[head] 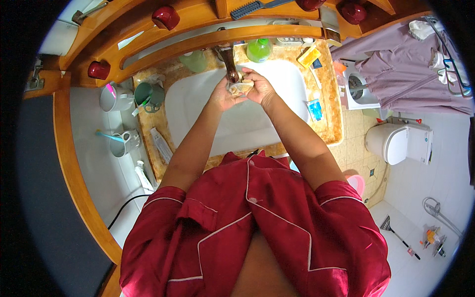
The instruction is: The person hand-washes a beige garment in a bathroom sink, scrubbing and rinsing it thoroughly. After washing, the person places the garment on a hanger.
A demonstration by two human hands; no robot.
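Observation:
Under the dark bronze faucet (231, 67) my two hands meet around a small pale yellowish object (241, 88) with a wet-looking, translucent surface; its exact kind is not clear. My left hand (222, 97) cups it from the left. The fingers of my right hand (261, 87) close on its right side, thumb towards the spout. Part of the object is hidden by the spout and my fingers. Below both hands spreads the white basin (237, 130). Whether water is running cannot be made out.
A green pump bottle (259, 50) stands behind the basin. On the right of the stone-patterned counter (330, 126) lie a yellow box (309, 56) and a blue-and-white packet (315, 110). A toothpaste tube (161, 144) and a green cup (149, 93) are left. A wooden shelf frame (222, 37) overhangs the back.

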